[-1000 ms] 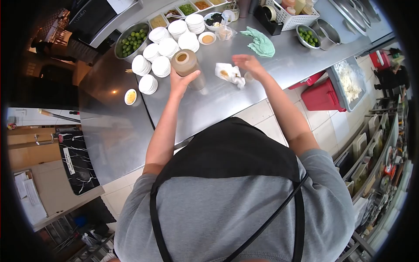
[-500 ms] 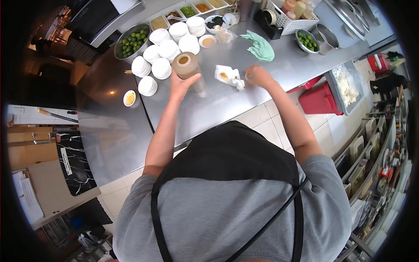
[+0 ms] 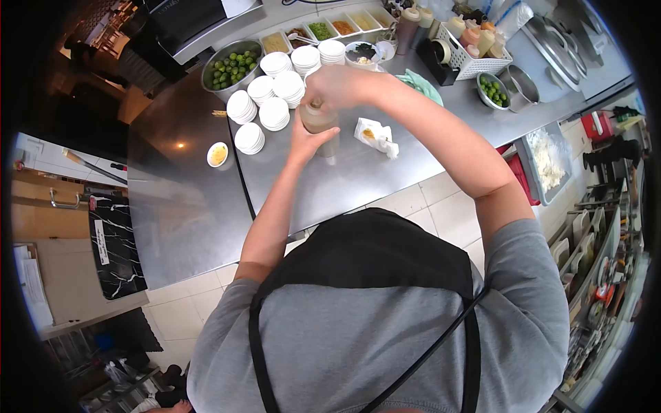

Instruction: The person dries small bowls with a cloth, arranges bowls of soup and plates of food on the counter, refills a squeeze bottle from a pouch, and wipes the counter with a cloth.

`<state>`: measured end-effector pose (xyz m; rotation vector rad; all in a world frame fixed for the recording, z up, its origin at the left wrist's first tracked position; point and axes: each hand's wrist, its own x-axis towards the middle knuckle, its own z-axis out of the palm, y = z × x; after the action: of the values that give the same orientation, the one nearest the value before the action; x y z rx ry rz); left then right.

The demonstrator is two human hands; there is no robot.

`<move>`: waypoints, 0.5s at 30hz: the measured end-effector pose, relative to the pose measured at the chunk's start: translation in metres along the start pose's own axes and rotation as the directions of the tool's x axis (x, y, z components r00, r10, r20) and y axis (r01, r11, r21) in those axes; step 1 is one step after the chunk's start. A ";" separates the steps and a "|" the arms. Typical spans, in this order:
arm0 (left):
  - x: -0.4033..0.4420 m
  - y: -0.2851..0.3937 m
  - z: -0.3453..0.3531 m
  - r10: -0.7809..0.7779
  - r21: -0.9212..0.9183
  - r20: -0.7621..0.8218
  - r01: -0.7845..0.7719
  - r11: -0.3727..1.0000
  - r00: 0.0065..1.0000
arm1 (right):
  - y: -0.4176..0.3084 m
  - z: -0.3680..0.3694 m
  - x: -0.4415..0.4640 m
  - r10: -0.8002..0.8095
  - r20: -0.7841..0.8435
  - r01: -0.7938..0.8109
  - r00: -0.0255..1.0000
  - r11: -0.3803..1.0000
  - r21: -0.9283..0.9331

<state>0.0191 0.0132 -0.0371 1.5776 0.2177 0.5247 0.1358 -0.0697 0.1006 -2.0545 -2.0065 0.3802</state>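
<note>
My left hand [image 3: 306, 142] is wrapped around an upright, cloudy plastic squeeze bottle [image 3: 320, 122] on the steel counter. My right hand [image 3: 339, 87], smeared by motion, is closed over the bottle's mouth, on what looks like its cap; the fingers mostly hide it. Just right of the bottle lies a crumpled white paper napkin [image 3: 375, 136] with a brown stain. Several stacks of small white dishes [image 3: 274, 113] stand close on the left. A small white dish with yellow food [image 3: 217, 155] sits farther left.
A metal bowl of green limes [image 3: 233, 69] stands behind the stacks, near a row of topping containers [image 3: 320, 31]. At the right are a green cloth [image 3: 421, 86], a white basket of sauce bottles [image 3: 482, 62] and a smaller lime bowl [image 3: 494, 91]. The counter's front edge [image 3: 385, 186] is near my body.
My right hand has moved left from beside the napkin to the top of the bottle, covering its open mouth. My left hand still holds the bottle. The view has shifted slightly.
</note>
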 end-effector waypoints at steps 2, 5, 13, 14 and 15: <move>0.001 -0.002 0.000 0.012 0.016 -0.003 -0.012 1.000 1.000 | -0.016 -0.007 0.001 0.020 0.031 -0.018 0.999 0.999 -0.042; 0.001 -0.004 -0.001 0.027 0.058 -0.007 -0.027 0.998 1.000 | -0.035 -0.023 0.001 0.257 0.093 -0.224 0.962 0.936 -0.273; 0.001 0.001 -0.002 0.046 0.060 0.008 -0.046 0.997 0.999 | -0.025 -0.030 -0.003 0.436 -0.097 -0.446 0.895 0.879 -0.170; 0.001 0.001 -0.002 0.037 0.061 0.007 -0.038 0.997 0.999 | -0.023 -0.031 -0.003 0.438 -0.099 -0.449 0.893 0.877 -0.172; 0.002 0.001 -0.002 0.030 0.062 0.006 -0.030 0.998 1.000 | -0.018 -0.030 -0.003 0.406 -0.045 -0.407 0.913 0.899 -0.161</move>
<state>0.0194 0.0156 -0.0361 1.6448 0.2086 0.5417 0.1294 -0.0717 0.1347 -2.5799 -1.6375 0.2809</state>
